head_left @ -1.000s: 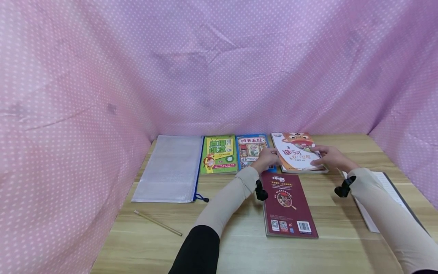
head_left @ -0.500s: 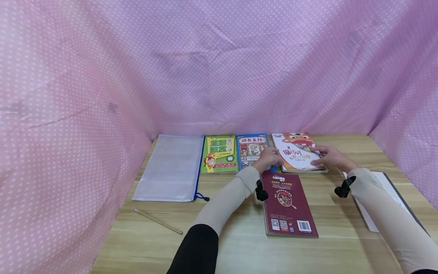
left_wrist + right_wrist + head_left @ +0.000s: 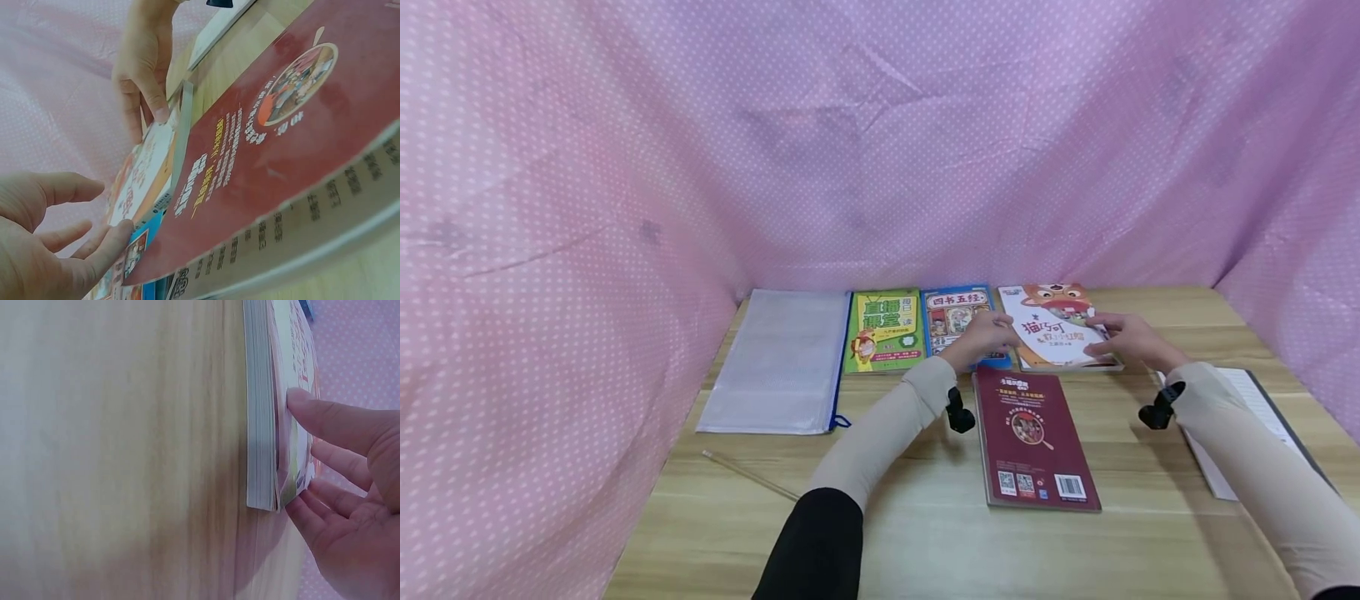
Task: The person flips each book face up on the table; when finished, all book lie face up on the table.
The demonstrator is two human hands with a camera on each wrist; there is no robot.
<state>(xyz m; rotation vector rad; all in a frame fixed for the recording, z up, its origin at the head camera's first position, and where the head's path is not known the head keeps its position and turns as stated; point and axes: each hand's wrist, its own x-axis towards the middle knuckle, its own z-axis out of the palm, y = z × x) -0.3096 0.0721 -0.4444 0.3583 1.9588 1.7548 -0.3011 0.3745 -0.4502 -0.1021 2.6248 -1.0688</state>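
A white picture book (image 3: 1037,329) with an orange cartoon animal on its cover lies at the back of the table. My right hand (image 3: 1131,340) is at its right edge, thumb resting on the cover and fingers loosely extended along the side, as the right wrist view shows. At the book's lower left corner is my left hand (image 3: 981,337), fingers spread and a fingertip right by the corner. That hand partly covers a blue book (image 3: 958,300). In front lies a maroon book (image 3: 1037,450), back cover up, its pages (image 3: 325,219) close below the left wrist camera.
Left of the blue book are a green book (image 3: 883,333) and a mesh zip pouch (image 3: 782,362) with blue edging. A pencil (image 3: 748,475) lies near the left front, partly behind the left sleeve. An open-looking notebook (image 3: 1255,392) sits under the right forearm.
My left hand has shifted slightly left and its fingers have lifted off the white book's edge. The right hand keeps its place. The head view has tilted a little.
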